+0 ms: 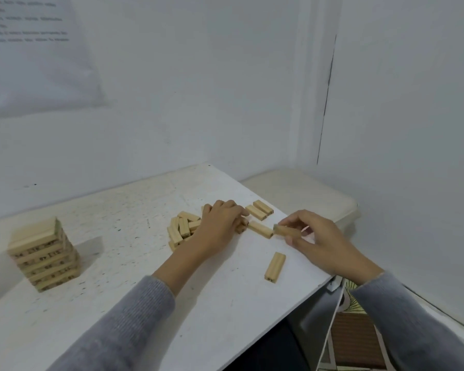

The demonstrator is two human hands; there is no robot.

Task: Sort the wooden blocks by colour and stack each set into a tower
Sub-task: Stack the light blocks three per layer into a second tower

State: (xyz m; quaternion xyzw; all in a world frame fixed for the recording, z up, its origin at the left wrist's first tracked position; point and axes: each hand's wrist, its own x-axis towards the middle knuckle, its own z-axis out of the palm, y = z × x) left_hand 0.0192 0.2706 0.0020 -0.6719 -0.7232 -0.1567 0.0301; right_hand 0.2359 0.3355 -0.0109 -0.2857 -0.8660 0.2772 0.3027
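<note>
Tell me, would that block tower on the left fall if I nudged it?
It might shed blocks: the tower has slightly misaligned layers. They seem merely laid on each other, so a push would likely slide the top ones first. Its flat base on the table should resist a light touch.

One head-worn wide-angle camera looks forward and down, close over the white table (134, 263).
</note>
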